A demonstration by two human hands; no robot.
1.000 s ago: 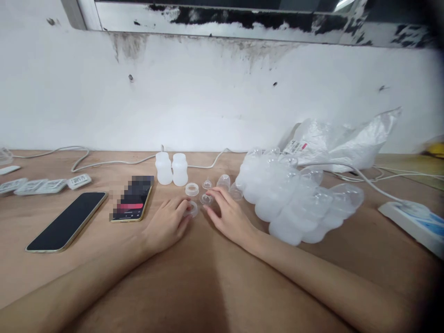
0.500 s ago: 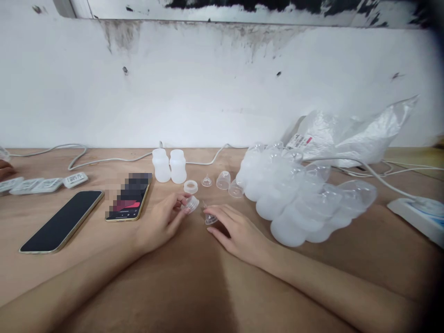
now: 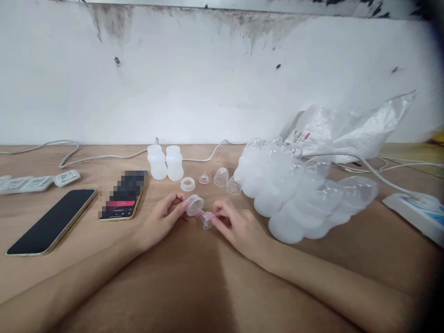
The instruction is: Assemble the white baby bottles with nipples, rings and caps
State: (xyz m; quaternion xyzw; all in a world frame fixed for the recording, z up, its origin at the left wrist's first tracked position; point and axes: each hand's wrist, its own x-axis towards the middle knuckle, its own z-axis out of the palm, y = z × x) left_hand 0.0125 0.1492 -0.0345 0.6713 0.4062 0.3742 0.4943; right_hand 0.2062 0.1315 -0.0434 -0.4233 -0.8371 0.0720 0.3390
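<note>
Between thumb and fingers, my left hand grips a clear bottle collar ring, tilted with its wide opening towards the right. My right hand pinches a clear bottle nipple by its rim. The nipple lies on its side, its tip pointing left at the ring; whether the two touch I cannot tell. Just behind my hands a second collar ring lies flat on the table. Another nipple stands upright behind it, beside a clear dome cap and one more cap.
Two frosted white bottles stand at the back. Many capped bottles lie heaped at right, before a plastic bag. A power strip sits far right. Two phones and small labelled packs lie left; cables run along the wall.
My right hand has lifted the nipple and turned it on its side towards the ring. My left hand has tilted the ring to face right. The view has shifted slightly.
</note>
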